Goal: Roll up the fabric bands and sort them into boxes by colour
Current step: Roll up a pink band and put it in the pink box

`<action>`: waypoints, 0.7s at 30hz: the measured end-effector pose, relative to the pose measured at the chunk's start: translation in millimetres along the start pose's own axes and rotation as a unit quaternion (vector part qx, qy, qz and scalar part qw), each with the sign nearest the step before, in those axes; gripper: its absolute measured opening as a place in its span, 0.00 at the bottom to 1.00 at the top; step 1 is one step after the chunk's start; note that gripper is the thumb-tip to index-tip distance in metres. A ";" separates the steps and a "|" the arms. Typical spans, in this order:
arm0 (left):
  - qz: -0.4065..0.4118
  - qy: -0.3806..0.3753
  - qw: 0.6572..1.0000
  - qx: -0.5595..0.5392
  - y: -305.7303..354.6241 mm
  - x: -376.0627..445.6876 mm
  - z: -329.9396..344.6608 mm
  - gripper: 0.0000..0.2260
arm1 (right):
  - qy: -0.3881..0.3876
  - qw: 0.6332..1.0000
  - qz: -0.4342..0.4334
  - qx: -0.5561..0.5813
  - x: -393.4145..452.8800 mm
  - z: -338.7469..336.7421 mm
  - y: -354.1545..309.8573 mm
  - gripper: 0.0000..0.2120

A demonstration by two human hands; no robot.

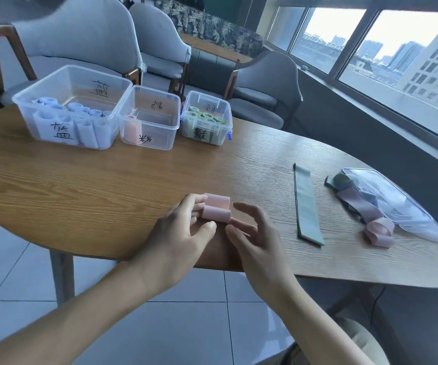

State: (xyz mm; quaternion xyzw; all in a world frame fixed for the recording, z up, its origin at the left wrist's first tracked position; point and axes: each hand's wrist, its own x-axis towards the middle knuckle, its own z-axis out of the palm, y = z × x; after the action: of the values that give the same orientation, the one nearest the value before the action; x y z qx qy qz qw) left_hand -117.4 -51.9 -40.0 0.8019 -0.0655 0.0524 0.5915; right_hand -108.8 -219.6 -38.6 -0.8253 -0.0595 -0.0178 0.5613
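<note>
Pink fabric sits half-rolled at the near edge of the wooden surface [107, 185]: the pink band [216, 208] lies between both hands, its roll axis running left to right across the person. The left hand [183, 233] pinches the roll's left end, fingers curled round it; the right hand [249, 233] hovers just beside it, fingers spread and holding nothing. Keeping the edges aligned and the turns tight should stop it springing open. Farther off, the middle box [149, 118] holds one pink roll.
</note>
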 end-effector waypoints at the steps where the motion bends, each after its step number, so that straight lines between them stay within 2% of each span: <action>1: 0.012 0.001 1.000 0.022 -0.6 1.6 -1.1 0.15 | 0.000 0.999 -0.022 -0.037 -0.3 0.0 -0.4 0.14; 3: 0.026 0.004 0.997 0.072 -4.6 6.4 -3.0 0.16 | -0.001 0.991 -0.066 -0.112 0.2 -0.7 -1.0 0.11; 7: 0.052 0.001 0.983 0.174 -15.7 17.7 -9.1 0.22 | -0.012 0.967 -0.111 -0.230 6.0 0.0 -1.3 0.13; 11: 0.071 -0.006 0.972 0.224 -21.9 26.7 -13.5 0.23 | -0.024 0.951 -0.139 -0.277 15.8 -1.1 1.3 0.14; 21: 0.126 0.016 0.933 0.338 -39.5 43.1 -33.3 0.16 | -0.032 0.908 -0.197 -0.368 51.1 -5.9 12.9 0.17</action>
State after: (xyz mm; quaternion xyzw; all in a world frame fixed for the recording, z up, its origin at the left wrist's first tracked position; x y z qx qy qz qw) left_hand -68.5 -10.4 -60.4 0.9384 -0.1350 0.1589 0.2754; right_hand -56.4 -225.7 -43.4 -0.9448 -0.2283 -0.1219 0.2008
